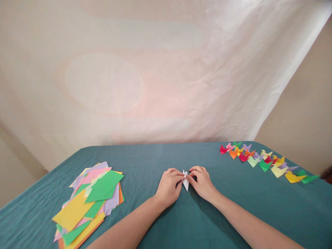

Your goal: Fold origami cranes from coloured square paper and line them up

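A small white folded paper (186, 185), narrow and pointed at its lower end, is held between my two hands near the middle of the table. My left hand (169, 185) pinches its left side, fingers bent over the upper part. From the right, my right hand (201, 181) grips the same paper between thumb and fingertips. The fingers cover part of the upper folds, and one thin white tip sticks up between them.
A loose pile of coloured paper sheets (103, 186) lies on the left of the green cloth-covered table (145, 155). Rows of small folded paper birds (264, 166) in several colours stand at the right. A pale cloth (166, 76) hangs behind the table.
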`<state>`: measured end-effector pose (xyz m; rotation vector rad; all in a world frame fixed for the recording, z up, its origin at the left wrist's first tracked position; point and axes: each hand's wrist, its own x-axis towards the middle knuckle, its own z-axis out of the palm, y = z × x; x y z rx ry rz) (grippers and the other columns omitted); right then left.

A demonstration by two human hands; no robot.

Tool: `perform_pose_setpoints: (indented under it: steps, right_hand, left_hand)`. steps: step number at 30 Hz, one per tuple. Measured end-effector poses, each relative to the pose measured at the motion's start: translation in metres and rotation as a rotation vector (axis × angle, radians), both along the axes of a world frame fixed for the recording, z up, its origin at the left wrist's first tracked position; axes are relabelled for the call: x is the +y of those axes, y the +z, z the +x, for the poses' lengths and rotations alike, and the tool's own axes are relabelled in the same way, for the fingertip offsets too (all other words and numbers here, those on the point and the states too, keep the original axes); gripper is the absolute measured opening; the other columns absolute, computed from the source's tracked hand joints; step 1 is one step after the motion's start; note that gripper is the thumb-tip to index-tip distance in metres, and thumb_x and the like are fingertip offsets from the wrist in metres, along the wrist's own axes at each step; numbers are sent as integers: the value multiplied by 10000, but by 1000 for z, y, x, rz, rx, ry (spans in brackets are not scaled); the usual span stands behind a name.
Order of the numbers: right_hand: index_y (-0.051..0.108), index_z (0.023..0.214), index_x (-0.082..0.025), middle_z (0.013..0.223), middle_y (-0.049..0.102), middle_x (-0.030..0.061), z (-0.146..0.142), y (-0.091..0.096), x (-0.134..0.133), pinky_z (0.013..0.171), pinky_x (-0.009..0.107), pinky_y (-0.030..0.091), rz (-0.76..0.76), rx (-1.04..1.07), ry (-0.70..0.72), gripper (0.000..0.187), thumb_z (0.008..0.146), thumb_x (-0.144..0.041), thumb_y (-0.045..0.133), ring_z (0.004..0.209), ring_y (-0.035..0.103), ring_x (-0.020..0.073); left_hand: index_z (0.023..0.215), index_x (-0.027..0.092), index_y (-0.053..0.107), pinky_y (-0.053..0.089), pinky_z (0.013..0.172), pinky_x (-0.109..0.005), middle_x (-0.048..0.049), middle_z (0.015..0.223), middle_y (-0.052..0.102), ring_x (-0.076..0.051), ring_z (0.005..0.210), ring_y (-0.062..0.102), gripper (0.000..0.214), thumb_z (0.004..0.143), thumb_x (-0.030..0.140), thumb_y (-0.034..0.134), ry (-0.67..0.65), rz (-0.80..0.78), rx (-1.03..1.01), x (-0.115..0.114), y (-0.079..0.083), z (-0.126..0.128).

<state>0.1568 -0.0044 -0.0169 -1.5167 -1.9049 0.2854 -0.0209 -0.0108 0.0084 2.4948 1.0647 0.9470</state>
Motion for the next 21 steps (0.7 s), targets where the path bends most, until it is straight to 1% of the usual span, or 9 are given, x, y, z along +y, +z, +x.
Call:
perform_pose_setpoints:
  steps: [6,11,15,18,21]
  right_hand:
    - [610,653,-206,961,590,51,0,-1,0,834,355,354,11,-46,-12,206,813,-311,532,979,476,220]
    - [585,682,-205,933,569,60,1,0,0,804,354,364,27,-97,-28,164,788,-328,566,951,483,230]
    - [581,701,-207,916,557,58,2,1,-1,792,345,364,13,-128,-11,172,787,-357,574,929,489,225]
    - [580,729,-209,945,550,56,3,2,-2,794,342,360,8,-149,17,176,789,-374,577,938,489,223]
    - [574,742,-206,971,544,55,5,2,-2,802,344,355,1,-153,34,190,782,-392,585,948,485,220]
  left_hand:
    - [973,227,665,368,900,-393,-35,970,668,-226,1012,488,298,813,98,449,-8,18,127,-1,3,-2]
    - [1006,226,649,330,939,-382,-29,970,668,-229,1034,475,356,762,45,463,-86,22,264,-2,11,-4]
    - [1066,214,618,323,933,-376,-49,994,663,-234,1042,474,369,767,55,472,-136,33,360,-2,17,-6]
    - [1078,219,611,323,928,-375,-50,1028,658,-235,1047,477,378,766,57,473,-168,33,392,0,19,-9]
    - [1102,239,596,326,926,-372,-29,1092,639,-228,1045,485,421,762,38,449,-209,20,389,4,19,-13]
